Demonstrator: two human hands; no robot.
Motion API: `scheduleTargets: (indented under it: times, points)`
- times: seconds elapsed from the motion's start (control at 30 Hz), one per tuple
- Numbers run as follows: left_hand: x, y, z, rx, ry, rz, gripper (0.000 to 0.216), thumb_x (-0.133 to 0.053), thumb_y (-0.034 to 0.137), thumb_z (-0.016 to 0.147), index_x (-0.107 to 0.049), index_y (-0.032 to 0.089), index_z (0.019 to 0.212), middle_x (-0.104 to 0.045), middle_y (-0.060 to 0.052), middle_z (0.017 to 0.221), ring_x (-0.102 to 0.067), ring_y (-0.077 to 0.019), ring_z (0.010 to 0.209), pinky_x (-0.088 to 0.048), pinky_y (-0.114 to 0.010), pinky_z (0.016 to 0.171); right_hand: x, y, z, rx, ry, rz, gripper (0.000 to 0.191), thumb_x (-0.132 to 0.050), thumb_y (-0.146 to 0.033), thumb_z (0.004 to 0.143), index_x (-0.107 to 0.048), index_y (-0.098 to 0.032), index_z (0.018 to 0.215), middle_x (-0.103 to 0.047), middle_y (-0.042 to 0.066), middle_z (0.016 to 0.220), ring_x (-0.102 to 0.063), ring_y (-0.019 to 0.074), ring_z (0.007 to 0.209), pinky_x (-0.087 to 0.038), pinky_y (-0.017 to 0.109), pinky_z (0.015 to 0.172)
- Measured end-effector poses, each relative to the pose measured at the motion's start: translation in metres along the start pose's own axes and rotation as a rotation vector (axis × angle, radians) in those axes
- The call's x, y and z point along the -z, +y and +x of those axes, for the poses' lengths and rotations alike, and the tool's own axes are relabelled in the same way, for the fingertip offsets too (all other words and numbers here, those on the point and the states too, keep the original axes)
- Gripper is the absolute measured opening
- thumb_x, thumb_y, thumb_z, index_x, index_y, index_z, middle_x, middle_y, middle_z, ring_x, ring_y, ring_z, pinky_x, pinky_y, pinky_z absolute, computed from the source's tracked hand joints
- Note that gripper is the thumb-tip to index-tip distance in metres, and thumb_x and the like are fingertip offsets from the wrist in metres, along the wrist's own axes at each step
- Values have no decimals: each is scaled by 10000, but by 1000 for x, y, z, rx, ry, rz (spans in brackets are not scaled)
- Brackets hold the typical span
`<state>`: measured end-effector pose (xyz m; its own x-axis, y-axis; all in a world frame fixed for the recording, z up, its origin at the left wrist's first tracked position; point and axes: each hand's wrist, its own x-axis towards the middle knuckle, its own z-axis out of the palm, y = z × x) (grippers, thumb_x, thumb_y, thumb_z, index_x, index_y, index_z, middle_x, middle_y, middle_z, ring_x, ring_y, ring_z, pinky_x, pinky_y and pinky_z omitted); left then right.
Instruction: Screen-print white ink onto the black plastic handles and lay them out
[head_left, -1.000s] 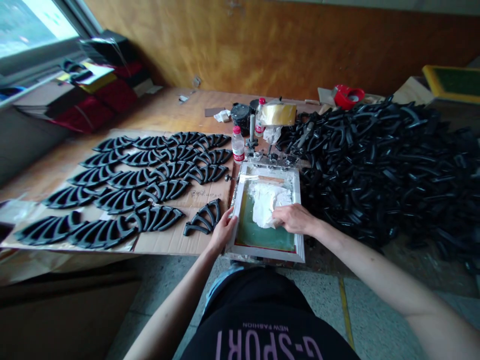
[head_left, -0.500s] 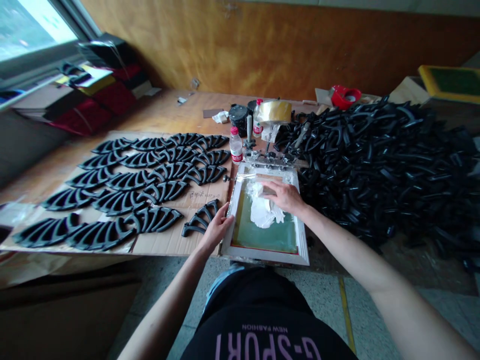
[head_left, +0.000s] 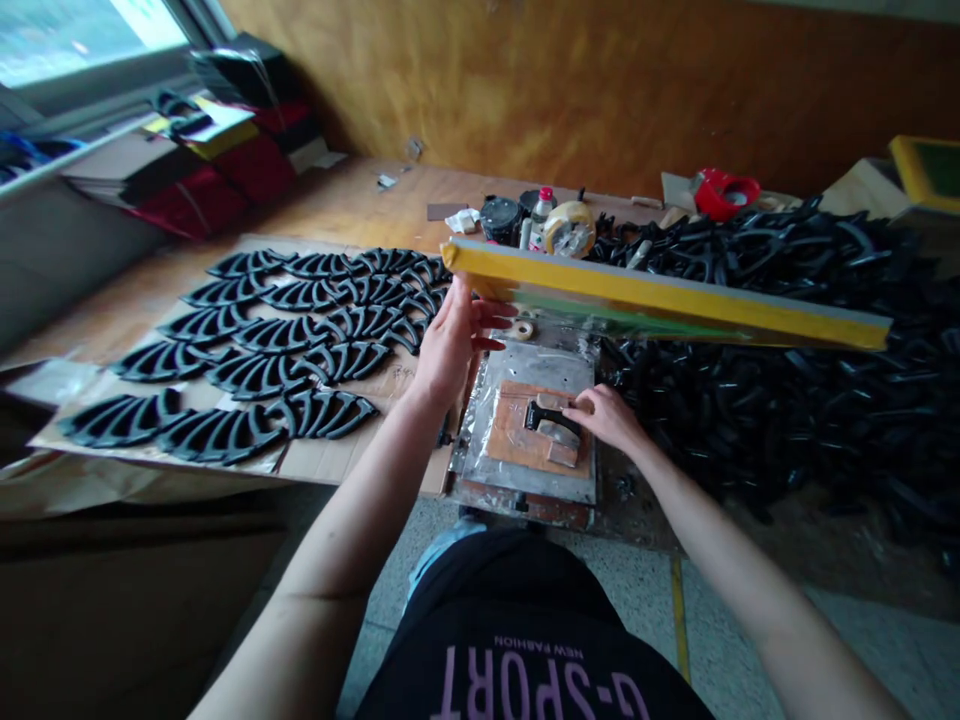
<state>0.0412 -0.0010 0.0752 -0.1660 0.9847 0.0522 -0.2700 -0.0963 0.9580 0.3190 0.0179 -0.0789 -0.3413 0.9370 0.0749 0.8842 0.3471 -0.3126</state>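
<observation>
The raised screen frame (head_left: 660, 292) hides part of the black pile (head_left: 750, 430). The left hand (head_left: 448, 345), fingers loosely spread, is at its left end; grip indeterminable. Right fingers, curled, meet the black part (head_left: 553, 414) on the brown board (head_left: 510, 445); pinch unclear. Previously the frame lay flat. The wooden bench (head_left: 345, 205) adjoins a window (head_left: 82, 40).

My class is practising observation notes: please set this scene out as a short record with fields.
Left hand: at the left end of the tilted yellow-edged frame
Right hand: fingertips at a black part on a brown board
Left side: black curved pieces in rows on cardboard
Right side: heap of black pieces
Behind frame: red-capped bottle, tape roll
</observation>
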Motion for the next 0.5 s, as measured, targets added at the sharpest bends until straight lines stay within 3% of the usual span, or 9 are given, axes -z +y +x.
scheduleTargets:
  times: [0.07, 0.13, 0.2, 0.23, 0.3, 0.37, 0.5]
  points:
    - [-4, -9, -7, -3, 67, -46, 507, -431, 612, 913, -564, 207, 1188, -693, -51, 851, -662, -139, 739, -488, -215, 563, -17, -19, -10, 44, -108, -93, 209, -696, -375, 825, -663, -171, 855, -678, 100, 990, -612, 229, 978, -475, 311, 835]
    - [-4, -30, -31, 95, 95, -58, 520, -473, 628, 883, -577, 193, 1149, -706, -64, 849, -652, -141, 698, -482, -214, 539, -21, -35, -14, 9, -175, -152, 163, -617, -328, 892, -626, -166, 871, -669, 124, 974, -606, 249, 988, -449, 325, 834]
    - [-1, -58, -65, 347, 9, -25, 554, -537, 650, 831, -613, 162, 1084, -718, -104, 838, -652, -168, 667, -475, -229, 500, -17, -50, -16, -55, -208, -160, 171, -516, -309, 949, -595, -166, 899, -671, 123, 895, -622, 248, 900, -437, 324, 772]
    - [1, -73, -83, 502, -65, -7, 582, -578, 658, 797, -622, 155, 1087, -727, -134, 881, -666, -195, 692, -478, -243, 492, -15, -60, -16, -66, -204, -145, 185, -479, -310, 965, -584, -168, 910, -669, 118, 860, -623, 247, 858, -431, 324, 745]
    - [7, -101, -114, 685, -83, -27, 639, -605, 681, 760, -610, 167, 1138, -713, -173, 1056, -686, -242, 808, -505, -270, 511, -15, -87, -20, -6, -156, -92, 198, -445, -317, 977, -569, -178, 908, -663, 112, 840, -614, 251, 839, -426, 334, 737]
    - [18, -121, -133, 690, 43, -73, 638, -562, 715, 768, -609, 165, 1088, -688, -169, 1113, -678, -247, 880, -532, -286, 550, -21, -124, -27, 154, -102, -34, 188, -441, -296, 975, -567, -192, 883, -656, 114, 869, -593, 259, 873, -427, 352, 774]
    - [72, -137, -147, 561, 370, -8, 597, -539, 739, 760, -577, 154, 870, -665, -77, 823, -652, -180, 711, -527, -266, 546, -45, -194, -31, 496, -145, 117, 149, -466, -248, 959, -596, -200, 905, -639, 95, 936, -554, 248, 925, -438, 368, 847]
